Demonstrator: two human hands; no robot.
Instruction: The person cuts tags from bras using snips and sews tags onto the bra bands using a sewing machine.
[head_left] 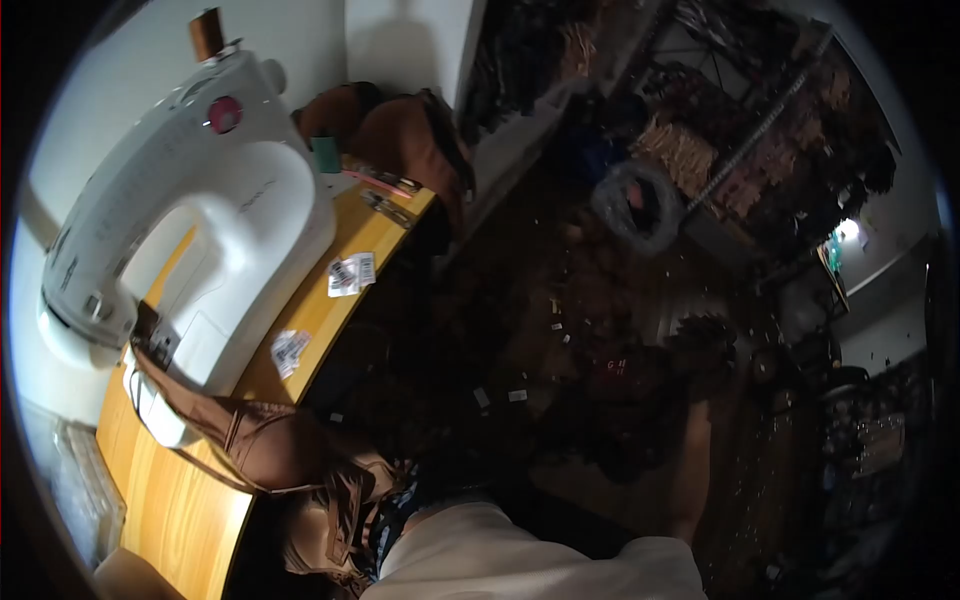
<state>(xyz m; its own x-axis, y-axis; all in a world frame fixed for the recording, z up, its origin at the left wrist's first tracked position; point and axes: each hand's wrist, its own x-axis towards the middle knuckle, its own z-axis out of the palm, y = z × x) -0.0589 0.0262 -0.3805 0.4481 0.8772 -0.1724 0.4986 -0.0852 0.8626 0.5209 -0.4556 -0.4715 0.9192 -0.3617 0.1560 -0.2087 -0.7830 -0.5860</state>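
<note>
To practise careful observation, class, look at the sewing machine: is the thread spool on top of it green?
No, the thread spool standing on top of the white sewing machine is brown.

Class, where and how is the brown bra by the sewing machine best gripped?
Probably grip the bra by its rounded cup, from beyond the table's edge: the cup bulges there for fingers to close on, while the narrow end runs up to the machine.

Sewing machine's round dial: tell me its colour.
Pinkish red, seen in the head view.
</note>
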